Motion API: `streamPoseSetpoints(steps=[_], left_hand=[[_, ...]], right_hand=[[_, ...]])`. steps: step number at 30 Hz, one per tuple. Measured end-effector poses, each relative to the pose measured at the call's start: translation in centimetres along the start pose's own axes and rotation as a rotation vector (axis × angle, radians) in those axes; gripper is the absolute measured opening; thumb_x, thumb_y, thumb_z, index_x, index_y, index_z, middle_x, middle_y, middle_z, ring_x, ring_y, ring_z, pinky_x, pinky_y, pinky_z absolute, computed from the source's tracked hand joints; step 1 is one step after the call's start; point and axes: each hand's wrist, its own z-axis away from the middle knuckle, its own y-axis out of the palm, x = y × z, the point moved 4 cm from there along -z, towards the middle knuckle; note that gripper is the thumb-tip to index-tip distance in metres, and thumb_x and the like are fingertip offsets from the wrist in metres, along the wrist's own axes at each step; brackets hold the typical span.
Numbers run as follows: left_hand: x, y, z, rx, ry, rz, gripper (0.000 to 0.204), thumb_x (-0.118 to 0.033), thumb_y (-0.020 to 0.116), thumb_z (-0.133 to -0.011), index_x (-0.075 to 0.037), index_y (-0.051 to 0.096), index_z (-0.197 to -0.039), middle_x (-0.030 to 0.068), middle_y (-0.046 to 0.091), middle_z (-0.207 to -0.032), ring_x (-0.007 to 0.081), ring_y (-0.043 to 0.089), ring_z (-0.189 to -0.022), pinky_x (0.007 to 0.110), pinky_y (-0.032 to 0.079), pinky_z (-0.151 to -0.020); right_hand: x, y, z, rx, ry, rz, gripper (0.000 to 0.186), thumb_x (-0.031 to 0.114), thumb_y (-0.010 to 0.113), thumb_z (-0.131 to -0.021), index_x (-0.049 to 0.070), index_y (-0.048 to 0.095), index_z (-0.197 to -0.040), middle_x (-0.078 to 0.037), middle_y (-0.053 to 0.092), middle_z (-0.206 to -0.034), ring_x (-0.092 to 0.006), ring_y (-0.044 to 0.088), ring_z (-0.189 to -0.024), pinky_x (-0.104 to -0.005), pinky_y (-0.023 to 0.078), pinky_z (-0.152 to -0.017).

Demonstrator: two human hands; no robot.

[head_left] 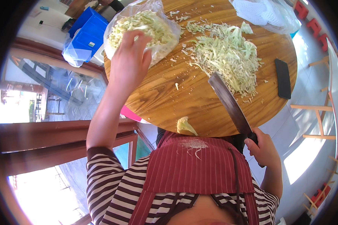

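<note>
My left hand (130, 58) is over a clear plastic bag (168, 45) filled with chopped cabbage (144, 25). Its fingers are bent and apart at the near side of the heap, and I see nothing held in them. Low at the table's near right edge, my right hand (264, 148) grips the black handle of a kitchen knife (231, 103). The long dark blade points up and to the left. Its squared tip lies close to a loose pile of shredded cabbage (229, 56) on the round wooden table (165, 97).
A dark flat slab (282, 78) lies at the table's right edge. One pale cabbage piece (186, 126) sits at the near edge. A plastic bag with white netting (264, 15) is at the far right. Blue bins (88, 32) stand beyond the left edge; wooden-legged stools (319, 116) are to the right.
</note>
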Motion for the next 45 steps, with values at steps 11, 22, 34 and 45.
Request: streamPoseSetpoints(steps=[11, 22, 34, 45], left_hand=[[-5.8, 9.0, 16.7, 0.660, -0.020, 0.567, 0.036, -0.010, 0.076, -0.075, -0.015, 0.066, -0.108, 0.0139, 0.057, -0.121, 0.0312, 0.059, -0.107, 0.043, 0.052, -0.084], [-4.3, 10.9, 15.2, 0.025, 0.097, 0.376, 0.028, -0.003, 0.073, -0.070, -0.011, 0.068, -0.097, 0.0143, 0.056, -0.117, 0.0325, 0.058, -0.095, 0.042, 0.051, -0.078], [-3.9, 11.1, 16.6, 0.021, 0.066, 0.453, 0.031, -0.001, 0.071, -0.069, -0.009, 0.066, -0.098, 0.0121, 0.056, -0.102, 0.0299, 0.060, -0.084, 0.040, 0.052, -0.070], [-3.9, 10.9, 16.1, 0.050, 0.134, 0.470, 0.024, 0.000, 0.072, -0.069, -0.006, 0.066, -0.091, 0.0116, 0.055, -0.101, 0.0287, 0.060, -0.080, 0.036, 0.052, -0.065]], right_hand=[[0.8, 0.8, -0.5, 0.103, -0.032, 0.044, 0.036, 0.029, 0.061, -0.090, -0.001, 0.055, -0.108, -0.015, 0.062, -0.069, -0.0283, 0.062, -0.064, -0.0363, 0.048, -0.061], [1.6, 1.3, -0.9, 0.118, -0.078, 0.153, 0.041, 0.033, 0.062, -0.090, -0.002, 0.054, -0.112, -0.020, 0.064, -0.076, -0.0353, 0.063, -0.073, -0.0407, 0.048, -0.067], [2.7, 1.4, 0.0, 0.143, -0.183, 0.324, 0.036, 0.029, 0.064, -0.089, 0.002, 0.055, -0.112, -0.023, 0.065, -0.083, -0.0430, 0.062, -0.080, -0.0464, 0.049, -0.070], [4.3, 1.7, 0.1, 0.221, -0.224, 0.475, 0.032, 0.029, 0.061, -0.091, 0.003, 0.052, -0.106, -0.020, 0.065, -0.086, -0.0407, 0.062, -0.078, -0.0477, 0.049, -0.069]])
